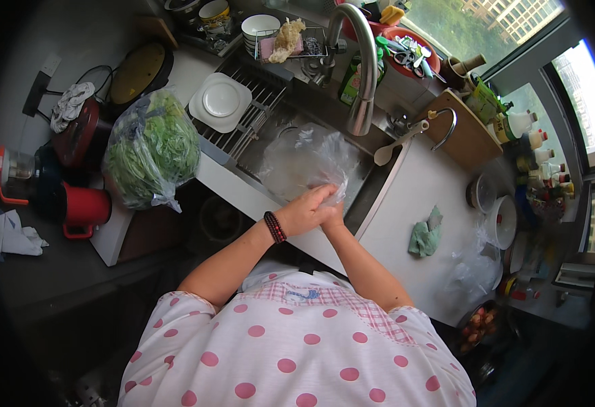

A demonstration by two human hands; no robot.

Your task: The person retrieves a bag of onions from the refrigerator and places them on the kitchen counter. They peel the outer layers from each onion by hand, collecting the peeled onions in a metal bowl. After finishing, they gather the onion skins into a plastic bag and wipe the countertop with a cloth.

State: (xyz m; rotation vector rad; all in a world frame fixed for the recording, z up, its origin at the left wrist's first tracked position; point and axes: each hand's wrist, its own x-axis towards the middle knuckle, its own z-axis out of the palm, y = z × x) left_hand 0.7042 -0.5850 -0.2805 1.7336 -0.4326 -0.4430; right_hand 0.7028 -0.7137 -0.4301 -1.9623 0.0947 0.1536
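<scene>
A clear plastic bag (305, 157) spreads over the steel sink basin (257, 163), its near edge bunched at my hands. My left hand (305, 209), with a dark beaded bracelet at the wrist, grips that gathered edge. Close against it, my right hand (334, 215) also holds the bag, its fingers partly covered by the plastic and my left hand. Whether anything lies inside the bag I cannot tell. The curved metal faucet (362, 96) arches above the basin's far right side.
White dishes (221, 99) rest on a drying rack (236, 135). A bag of leafy greens (152, 152) sits on the left. A pale spoon (396, 145) leans by the sink's right edge. On the right counter lie a green cloth (424, 238) and crumpled plastic (475, 274).
</scene>
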